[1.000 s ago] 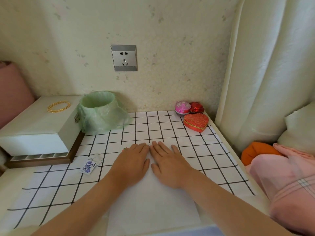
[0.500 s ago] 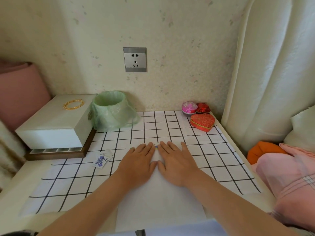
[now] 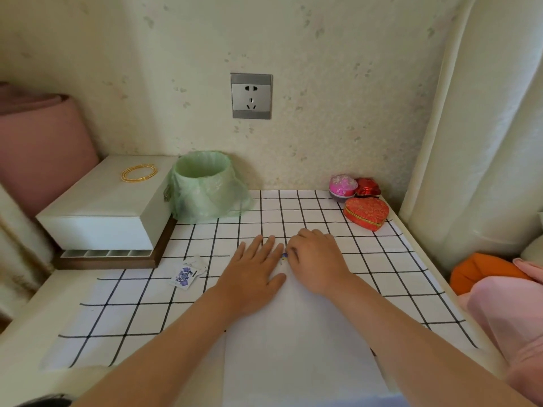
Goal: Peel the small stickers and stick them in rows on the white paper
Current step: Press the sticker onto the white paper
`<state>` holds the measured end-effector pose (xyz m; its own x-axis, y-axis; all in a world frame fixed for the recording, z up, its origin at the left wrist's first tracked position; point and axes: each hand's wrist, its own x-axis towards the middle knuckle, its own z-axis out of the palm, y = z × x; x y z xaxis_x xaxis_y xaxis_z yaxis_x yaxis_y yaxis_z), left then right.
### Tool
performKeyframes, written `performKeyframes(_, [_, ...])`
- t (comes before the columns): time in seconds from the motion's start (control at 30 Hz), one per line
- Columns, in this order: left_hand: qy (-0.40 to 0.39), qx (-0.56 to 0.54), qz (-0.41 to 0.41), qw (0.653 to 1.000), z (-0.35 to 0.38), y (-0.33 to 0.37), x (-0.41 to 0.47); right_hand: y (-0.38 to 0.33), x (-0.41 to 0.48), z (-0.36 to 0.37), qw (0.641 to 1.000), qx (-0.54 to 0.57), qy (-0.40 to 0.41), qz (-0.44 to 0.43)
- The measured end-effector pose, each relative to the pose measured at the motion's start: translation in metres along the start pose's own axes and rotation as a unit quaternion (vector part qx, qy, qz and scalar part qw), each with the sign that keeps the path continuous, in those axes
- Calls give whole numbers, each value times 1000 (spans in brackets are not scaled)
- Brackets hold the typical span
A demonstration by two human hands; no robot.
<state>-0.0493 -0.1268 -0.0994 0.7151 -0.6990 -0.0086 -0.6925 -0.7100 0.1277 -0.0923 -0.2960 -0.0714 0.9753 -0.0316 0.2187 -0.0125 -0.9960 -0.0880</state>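
Left grip (image 3: 252, 268) lies flat with straight fingers, pressing the 12 o'clock end of the paper (image 3: 293, 342). Right grip (image 3: 316, 259) is just beside it at 3 o'clock, fingers curled, tips seeming to pinch a tiny blue-yellow sticker (image 3: 283, 256) in the gap between the grips, down at paper level. Can't tell if it is stuck down yet. Paper lies on the grid cloth (image 3: 396, 277) on the table (image 3: 26, 324). Sticker pack (image 3: 185, 274) sits at 9 o'clock of left grip, apart. Judgement: sticker is near weightless, floppy, tacky underneath and likely to curl or cling to skin, so take it by one edge with the nail tips. Paper is thin and may slide, so it needs the flat palm. Visible paper is bare, so early in the task.
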Motion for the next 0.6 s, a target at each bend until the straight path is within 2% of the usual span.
performKeyframes(0.13, [-6, 5, 1, 1000, 1, -1, 1, 0, 23, 9, 997, 32, 18, 68])
performKeyframes(0.2, [-1, 10, 4, 1000, 2, -1, -1, 0, 31, 14, 995, 44, -2, 95])
performKeyframes(0.37, [26, 15, 15, 999, 5, -1, -2, 1, 39, 26, 988, 45, -112, 99])
performKeyframes(0.6, [43, 0, 14, 999, 4, -1, -2, 20, 38, 20, 986, 85, -117, 76])
